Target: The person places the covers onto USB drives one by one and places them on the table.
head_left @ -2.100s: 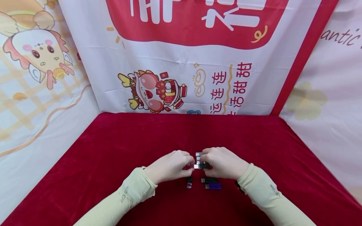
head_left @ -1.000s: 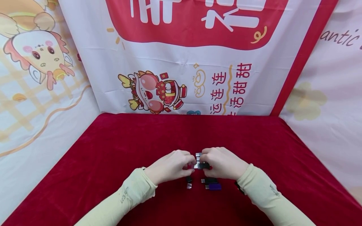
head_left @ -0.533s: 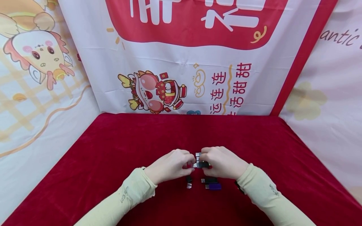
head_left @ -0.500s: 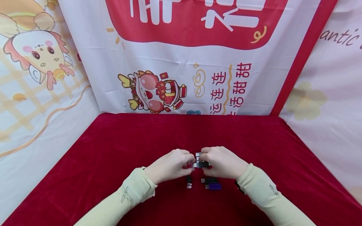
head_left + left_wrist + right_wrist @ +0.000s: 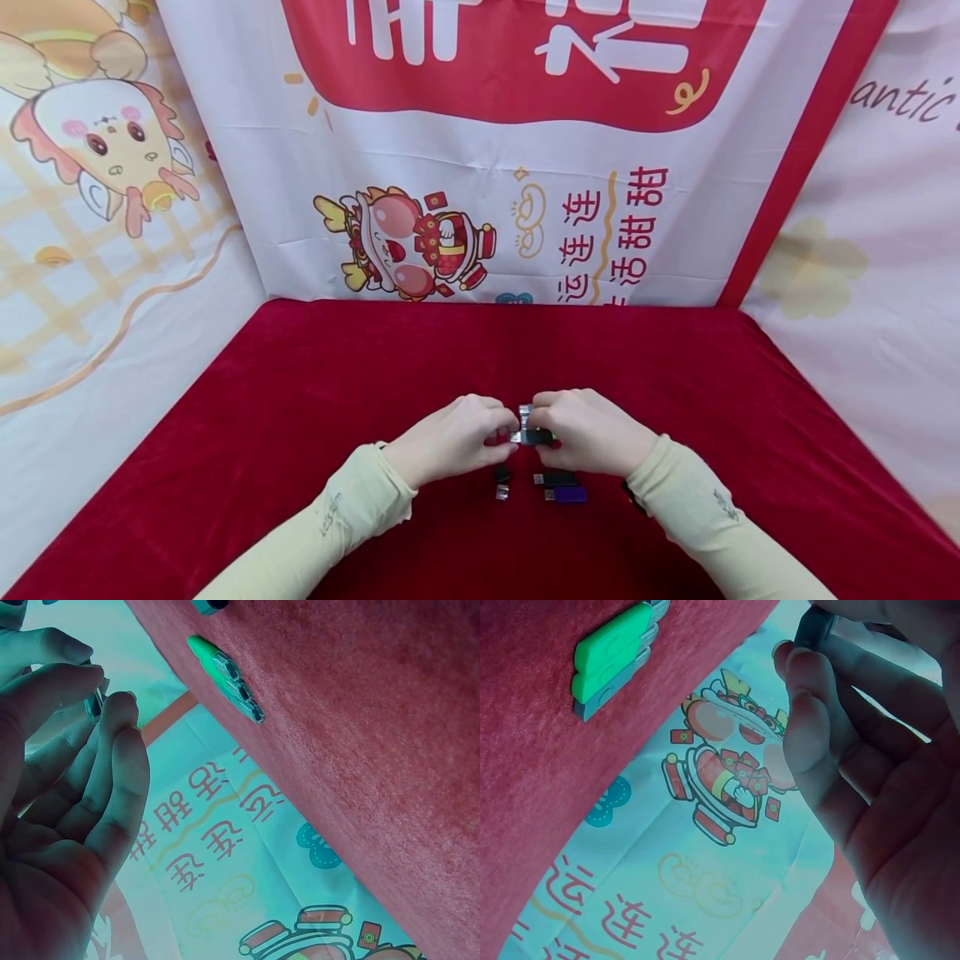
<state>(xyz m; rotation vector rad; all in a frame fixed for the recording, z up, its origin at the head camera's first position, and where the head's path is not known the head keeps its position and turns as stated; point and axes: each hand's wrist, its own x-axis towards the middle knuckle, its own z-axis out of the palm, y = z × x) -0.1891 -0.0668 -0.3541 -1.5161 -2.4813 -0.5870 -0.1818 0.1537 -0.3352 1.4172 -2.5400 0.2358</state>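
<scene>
In the head view my right hand [image 5: 596,432] pinches a black USB flash drive [image 5: 537,437], its metal plug pointing left. The left hand [image 5: 453,442] meets the plug's end with curled fingertips. It pinches what looks like a small see-through cap there, mostly hidden by the fingers. A dark body, likely the same flash drive [image 5: 814,628], shows between the right fingers in the right wrist view. Behind the hands lie several flash drives side by side; the right wrist view shows green drives [image 5: 613,643] and a grey one [image 5: 609,694].
Nearer the person lie another black flash drive [image 5: 557,479] and a purple one [image 5: 570,494]. Left of them are a black cap [image 5: 502,474] and a clear cap [image 5: 502,492]. Red cloth [image 5: 337,367] covers the table; a printed curtain [image 5: 465,150] hangs behind.
The held flash drive has shifted slightly left and up, so its plug tip now reaches the left fingertips, where a small gap showed before. Both arms otherwise stay nearly in place.
</scene>
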